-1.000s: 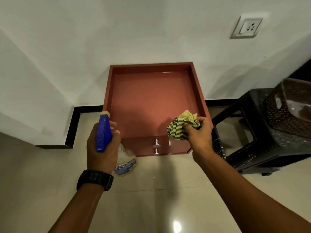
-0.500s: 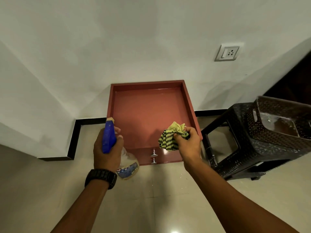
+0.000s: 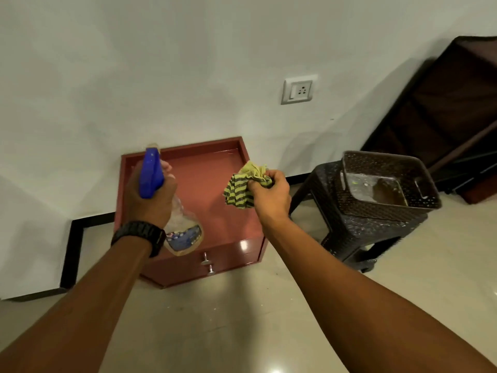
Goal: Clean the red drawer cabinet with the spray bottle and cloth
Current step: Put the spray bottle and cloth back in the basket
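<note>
The red drawer cabinet stands on the floor against the white wall, its rimmed top facing me and two metal knobs on its front. My left hand grips a clear spray bottle with a blue trigger head, nozzle pointing away from me over the cabinet's left side. My right hand holds a bunched yellow cloth with dark stripes above the cabinet's right side. A black watch sits on my left wrist.
A dark woven plastic stool stands right of the cabinet with a dark basket on it. Dark wooden furniture leans at the far right. A wall socket is above. The floor is pale glossy tile.
The view has pulled back and swung right, so the cabinet looks lower and its front shows more. Both hands have kept their grips and stayed over the cabinet top.
</note>
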A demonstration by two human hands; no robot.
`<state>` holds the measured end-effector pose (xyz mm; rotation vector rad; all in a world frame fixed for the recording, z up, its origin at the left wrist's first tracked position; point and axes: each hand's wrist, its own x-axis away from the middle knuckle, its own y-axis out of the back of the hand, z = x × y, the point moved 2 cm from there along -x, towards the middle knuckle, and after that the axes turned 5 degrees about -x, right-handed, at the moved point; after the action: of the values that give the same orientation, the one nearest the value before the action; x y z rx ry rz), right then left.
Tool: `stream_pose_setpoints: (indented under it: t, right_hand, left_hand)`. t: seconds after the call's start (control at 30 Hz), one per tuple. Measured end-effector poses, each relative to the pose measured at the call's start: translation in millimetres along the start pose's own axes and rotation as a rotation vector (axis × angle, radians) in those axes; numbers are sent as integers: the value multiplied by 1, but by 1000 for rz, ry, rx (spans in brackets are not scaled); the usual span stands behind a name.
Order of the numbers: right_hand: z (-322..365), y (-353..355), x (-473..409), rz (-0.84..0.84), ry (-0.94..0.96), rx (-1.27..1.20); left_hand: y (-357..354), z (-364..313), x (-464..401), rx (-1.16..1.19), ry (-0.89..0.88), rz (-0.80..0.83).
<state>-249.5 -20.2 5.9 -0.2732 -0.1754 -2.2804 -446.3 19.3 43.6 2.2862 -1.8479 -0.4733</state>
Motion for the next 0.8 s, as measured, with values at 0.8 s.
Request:
stream_pose_setpoints:
  t: [0.8]
  right_hand:
    - [109,336,-209,-437,139,198]
  left_hand:
    - [-390,-244,49,242,-159,461]
